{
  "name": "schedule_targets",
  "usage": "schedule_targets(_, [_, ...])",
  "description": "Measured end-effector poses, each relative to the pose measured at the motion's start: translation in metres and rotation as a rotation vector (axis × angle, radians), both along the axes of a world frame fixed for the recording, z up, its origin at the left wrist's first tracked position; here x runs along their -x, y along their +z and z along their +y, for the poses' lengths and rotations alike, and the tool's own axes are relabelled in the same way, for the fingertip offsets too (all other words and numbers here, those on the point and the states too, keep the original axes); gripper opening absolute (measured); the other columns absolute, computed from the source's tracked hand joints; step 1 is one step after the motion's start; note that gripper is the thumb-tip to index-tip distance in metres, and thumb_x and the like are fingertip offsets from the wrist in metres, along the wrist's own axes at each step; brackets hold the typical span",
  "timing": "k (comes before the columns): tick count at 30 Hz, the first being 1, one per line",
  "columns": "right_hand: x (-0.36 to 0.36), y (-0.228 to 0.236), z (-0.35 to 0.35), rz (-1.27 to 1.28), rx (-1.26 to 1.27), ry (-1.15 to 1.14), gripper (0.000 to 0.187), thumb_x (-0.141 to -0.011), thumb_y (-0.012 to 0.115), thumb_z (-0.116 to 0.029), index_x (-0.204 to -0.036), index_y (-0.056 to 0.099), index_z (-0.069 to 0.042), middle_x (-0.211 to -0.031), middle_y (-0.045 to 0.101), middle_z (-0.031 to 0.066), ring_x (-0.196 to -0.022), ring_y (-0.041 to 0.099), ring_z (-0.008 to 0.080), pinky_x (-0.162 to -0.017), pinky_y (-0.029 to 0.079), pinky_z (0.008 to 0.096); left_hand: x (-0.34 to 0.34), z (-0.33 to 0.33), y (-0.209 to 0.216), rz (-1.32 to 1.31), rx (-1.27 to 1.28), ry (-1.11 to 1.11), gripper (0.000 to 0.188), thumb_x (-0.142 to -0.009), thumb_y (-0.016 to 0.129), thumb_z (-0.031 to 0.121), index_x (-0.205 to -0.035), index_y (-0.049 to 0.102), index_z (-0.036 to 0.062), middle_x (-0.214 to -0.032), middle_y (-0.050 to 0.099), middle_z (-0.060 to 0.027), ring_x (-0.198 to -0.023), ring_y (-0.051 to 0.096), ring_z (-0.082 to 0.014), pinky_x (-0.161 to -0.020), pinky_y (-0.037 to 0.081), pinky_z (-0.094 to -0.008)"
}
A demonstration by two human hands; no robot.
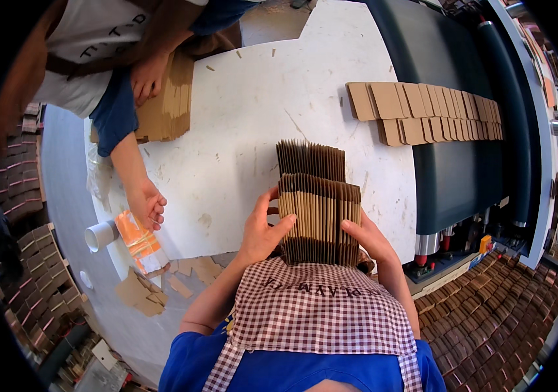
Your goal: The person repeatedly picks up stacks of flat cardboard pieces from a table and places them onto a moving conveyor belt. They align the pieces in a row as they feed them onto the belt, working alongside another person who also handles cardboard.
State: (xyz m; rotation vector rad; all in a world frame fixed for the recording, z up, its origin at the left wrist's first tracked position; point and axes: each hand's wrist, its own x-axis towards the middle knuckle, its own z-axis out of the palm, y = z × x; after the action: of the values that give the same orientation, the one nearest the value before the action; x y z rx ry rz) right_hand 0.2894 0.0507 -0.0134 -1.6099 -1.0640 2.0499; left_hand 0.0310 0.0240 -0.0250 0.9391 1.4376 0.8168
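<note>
Close against my checked apron, a thick stack of folded brown cardboard pieces stands on edge. My left hand is wrapped round its left side, thumb on the near face. Against its right side presses my right hand, thumb also in front. Behind this stack is a second row of upright cardboard edges, touching it or nearly so. The fingers behind the stack are partly hidden.
A co-worker's hand rests by a cardboard pile; the other hangs near an orange-and-white package and a white roll. Overlapping cardboard pieces lie on the dark conveyor belt at right. The white table lies between.
</note>
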Motion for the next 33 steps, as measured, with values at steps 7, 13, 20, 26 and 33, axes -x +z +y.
schedule_targets(7, [0.002,0.004,0.002,0.031,0.000,-0.015,0.085,-0.087,0.069,-0.041,-0.149,0.028,-0.002,-0.139,0.048,0.0187,-0.128,0.047,0.0261,-0.107,0.038,0.0383,-0.008,0.004,0.002,0.172,-0.028,-0.011,0.070,-0.084,0.071,0.033,-0.139,0.040,0.0005,-0.129,0.057,-0.0155,-0.101,0.061,-0.0238,-0.081,0.053,-0.0352])
schedule_targets(13, [0.000,0.002,0.001,-0.003,-0.001,0.004,0.086,-0.086,0.069,-0.044,-0.149,0.028,-0.002,-0.138,0.049,0.0205,-0.128,0.048,0.0280,-0.107,0.038,0.0397,-0.010,0.003,-0.006,0.228,-0.059,-0.008,0.072,-0.084,0.071,0.034,-0.138,0.038,0.0013,-0.128,0.057,-0.0184,-0.108,0.062,-0.0285,-0.086,0.052,-0.0391])
schedule_targets(20, [0.001,0.006,0.003,0.035,0.005,-0.009,0.085,-0.087,0.069,-0.041,-0.150,0.027,-0.001,-0.139,0.048,0.0204,-0.129,0.047,0.0276,-0.107,0.038,0.0394,-0.016,0.009,0.002,0.236,-0.005,-0.021,0.073,-0.082,0.073,0.033,-0.138,0.037,0.0024,-0.125,0.058,-0.0188,-0.109,0.062,-0.0315,-0.089,0.050,-0.0414])
schedule_targets(26, [0.000,0.005,0.003,0.047,0.006,-0.015,0.083,-0.088,0.068,-0.037,-0.151,0.026,-0.002,-0.140,0.048,0.0189,-0.129,0.047,0.0254,-0.107,0.038,0.0379,-0.019,0.010,0.004,0.303,-0.080,-0.008,0.080,-0.081,0.075,0.030,-0.142,0.032,0.0023,-0.134,0.047,-0.0205,-0.122,0.051,-0.0350,-0.097,0.047,-0.0433])
schedule_targets(33, [-0.001,0.005,0.003,0.008,0.015,-0.001,0.088,-0.086,0.069,-0.040,-0.152,0.024,-0.003,-0.141,0.048,0.0199,-0.129,0.047,0.0270,-0.108,0.038,0.0390,-0.025,0.016,0.009,0.378,-0.153,-0.047,0.081,-0.083,0.072,0.021,-0.147,0.025,0.0045,-0.140,0.039,-0.0203,-0.126,0.047,-0.0331,-0.101,0.045,-0.0433])
